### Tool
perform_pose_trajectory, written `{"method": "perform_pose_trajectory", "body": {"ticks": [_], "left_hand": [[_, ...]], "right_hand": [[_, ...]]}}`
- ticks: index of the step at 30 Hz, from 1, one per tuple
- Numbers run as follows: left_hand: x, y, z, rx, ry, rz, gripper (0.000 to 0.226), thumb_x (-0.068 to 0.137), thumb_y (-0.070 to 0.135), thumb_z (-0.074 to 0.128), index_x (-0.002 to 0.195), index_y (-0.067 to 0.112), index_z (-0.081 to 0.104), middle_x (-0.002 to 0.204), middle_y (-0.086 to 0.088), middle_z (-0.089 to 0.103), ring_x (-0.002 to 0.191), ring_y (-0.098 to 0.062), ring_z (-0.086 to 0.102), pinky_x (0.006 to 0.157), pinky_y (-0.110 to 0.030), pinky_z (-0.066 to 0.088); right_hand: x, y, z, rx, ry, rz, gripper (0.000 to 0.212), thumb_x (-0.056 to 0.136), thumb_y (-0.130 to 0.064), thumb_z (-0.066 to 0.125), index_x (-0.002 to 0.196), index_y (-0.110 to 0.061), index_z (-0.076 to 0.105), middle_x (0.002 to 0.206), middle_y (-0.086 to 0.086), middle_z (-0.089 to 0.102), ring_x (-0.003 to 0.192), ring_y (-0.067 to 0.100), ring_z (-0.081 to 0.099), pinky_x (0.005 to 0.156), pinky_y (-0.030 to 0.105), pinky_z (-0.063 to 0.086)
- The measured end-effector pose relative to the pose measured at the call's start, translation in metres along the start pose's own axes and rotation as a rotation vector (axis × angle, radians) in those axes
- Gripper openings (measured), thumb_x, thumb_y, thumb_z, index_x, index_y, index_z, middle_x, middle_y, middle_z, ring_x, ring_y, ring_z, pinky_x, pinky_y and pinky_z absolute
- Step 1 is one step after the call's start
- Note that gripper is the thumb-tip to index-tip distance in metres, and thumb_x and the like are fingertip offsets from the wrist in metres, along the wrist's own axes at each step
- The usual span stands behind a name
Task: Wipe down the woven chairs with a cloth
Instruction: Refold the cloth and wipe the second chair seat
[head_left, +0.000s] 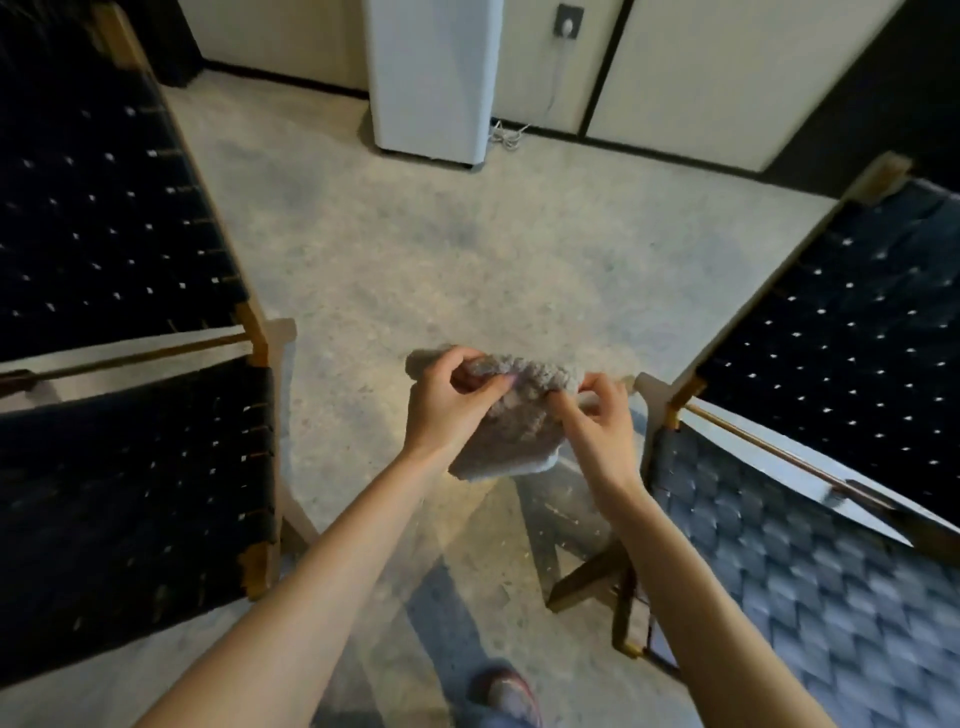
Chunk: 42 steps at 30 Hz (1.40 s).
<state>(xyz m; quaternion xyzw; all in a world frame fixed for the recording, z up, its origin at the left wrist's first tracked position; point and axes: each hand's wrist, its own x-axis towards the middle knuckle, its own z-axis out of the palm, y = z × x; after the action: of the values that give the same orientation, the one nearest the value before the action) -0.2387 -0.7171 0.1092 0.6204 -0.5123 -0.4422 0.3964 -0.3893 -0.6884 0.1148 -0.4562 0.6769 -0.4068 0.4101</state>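
Note:
A grey, fluffy cloth (511, 428) hangs bunched in mid-air above the floor between two chairs. My left hand (447, 400) pinches its upper left edge with curled fingers. My right hand (597, 421) pinches the upper right edge. A dark woven chair with a wooden frame (124, 291) stands at the left, its seat and backrest both in view. A second dark woven chair (831, 415) stands at the right, close to my right hand. Neither hand touches a chair.
Speckled beige floor (415, 249) lies open between the chairs. A white unit (431, 78) stands against the far wall, with a wall socket and white cable (561, 57) beside it. My shoe (506, 691) shows at the bottom edge.

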Motion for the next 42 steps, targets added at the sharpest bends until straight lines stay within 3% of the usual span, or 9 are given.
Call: {"method": "perform_pose_trajectory", "body": {"ticks": [4, 11, 17, 21, 24, 28, 36, 40, 42], "left_hand": [[-0.034, 0.081, 0.008, 0.085, -0.181, -0.015, 0.023, 0.08, 0.028, 0.075, 0.094, 0.025, 0.058, 0.092, 0.014, 0.059, 0.091, -0.005, 0.055, 0.068, -0.004, 0.037], [-0.088, 0.158, 0.068, 0.235, -0.472, 0.007, 0.023, 0.076, 0.035, 0.078, 0.084, 0.024, 0.06, 0.082, 0.012, 0.057, 0.077, -0.003, 0.053, 0.058, -0.007, 0.036], [-0.123, 0.154, 0.148, 0.611, -0.681, 0.242, 0.034, 0.073, 0.054, 0.072, 0.081, 0.025, 0.056, 0.127, 0.004, 0.028, 0.117, -0.012, 0.02, 0.099, -0.028, 0.024], [-0.126, 0.145, 0.203, 0.755, -0.929, 0.268, 0.043, 0.079, 0.063, 0.059, 0.086, 0.021, 0.056, 0.113, 0.007, 0.061, 0.109, -0.008, 0.047, 0.112, -0.036, 0.003], [-0.127, 0.128, 0.239, 0.697, -1.08, 0.162, 0.046, 0.08, 0.064, 0.058, 0.079, 0.02, 0.048, 0.073, 0.004, 0.054, 0.073, -0.012, 0.049, 0.081, -0.03, 0.037], [-0.115, 0.09, 0.281, 0.854, -1.115, 0.246, 0.044, 0.084, 0.063, 0.053, 0.067, 0.027, 0.035, 0.063, 0.009, 0.041, 0.056, -0.006, 0.038, 0.051, -0.028, 0.027], [-0.071, -0.054, 0.368, 1.063, -1.151, 0.477, 0.04, 0.094, 0.052, 0.046, 0.118, 0.022, 0.056, 0.115, 0.003, 0.061, 0.104, -0.016, 0.058, 0.078, -0.031, 0.046], [-0.042, -0.114, 0.404, 0.983, -1.08, 0.567, 0.037, 0.096, 0.046, 0.045, 0.126, 0.025, 0.053, 0.122, 0.003, 0.052, 0.116, -0.017, 0.046, 0.09, -0.035, 0.04], [-0.027, -0.135, 0.417, 0.968, -0.989, 0.712, 0.041, 0.097, 0.043, 0.045, 0.134, 0.027, 0.048, 0.134, 0.003, 0.046, 0.125, -0.017, 0.038, 0.099, -0.035, 0.034]], "right_hand": [[-0.039, -0.045, -0.074, -0.055, -0.019, 0.052, 0.019, 0.079, -0.043, 0.06, 0.094, -0.032, 0.06, 0.139, -0.009, 0.048, 0.125, 0.018, 0.046, 0.102, 0.044, 0.042], [-0.093, -0.058, -0.192, -0.075, 0.058, 0.181, 0.023, 0.089, -0.02, 0.062, 0.088, 0.001, 0.051, 0.08, 0.009, 0.054, 0.075, 0.011, 0.05, 0.067, 0.025, 0.041], [-0.131, -0.008, -0.284, -0.092, 0.175, 0.288, 0.047, 0.073, -0.039, 0.075, 0.072, -0.006, 0.041, 0.079, 0.017, 0.057, 0.076, 0.027, 0.056, 0.062, 0.043, 0.046], [-0.138, 0.039, -0.328, -0.081, 0.193, 0.366, 0.047, 0.07, -0.034, 0.082, 0.069, -0.015, 0.039, 0.07, 0.003, 0.05, 0.069, 0.015, 0.046, 0.063, 0.032, 0.038], [-0.136, 0.08, -0.347, -0.056, 0.21, 0.398, 0.05, 0.067, -0.031, 0.085, 0.066, -0.017, 0.037, 0.065, -0.001, 0.046, 0.063, 0.012, 0.04, 0.059, 0.031, 0.034], [-0.123, 0.14, -0.352, -0.085, 0.215, 0.424, 0.051, 0.065, -0.036, 0.087, 0.067, -0.017, 0.04, 0.063, -0.006, 0.047, 0.06, 0.008, 0.041, 0.055, 0.025, 0.034], [-0.067, 0.305, -0.32, -0.437, 0.177, 0.353, 0.025, 0.074, -0.024, 0.082, 0.085, -0.022, 0.059, 0.092, -0.006, 0.053, 0.086, 0.012, 0.051, 0.066, 0.011, 0.033], [-0.037, 0.363, -0.295, -0.761, 0.306, 0.167, 0.028, 0.085, -0.027, 0.067, 0.111, -0.02, 0.068, 0.126, 0.008, 0.056, 0.122, 0.037, 0.047, 0.099, 0.042, 0.037], [-0.024, 0.366, -0.275, -0.756, 0.239, 0.185, 0.051, 0.091, -0.051, 0.046, 0.136, -0.027, 0.052, 0.154, 0.006, 0.031, 0.145, 0.033, 0.018, 0.116, 0.052, 0.011]]}}
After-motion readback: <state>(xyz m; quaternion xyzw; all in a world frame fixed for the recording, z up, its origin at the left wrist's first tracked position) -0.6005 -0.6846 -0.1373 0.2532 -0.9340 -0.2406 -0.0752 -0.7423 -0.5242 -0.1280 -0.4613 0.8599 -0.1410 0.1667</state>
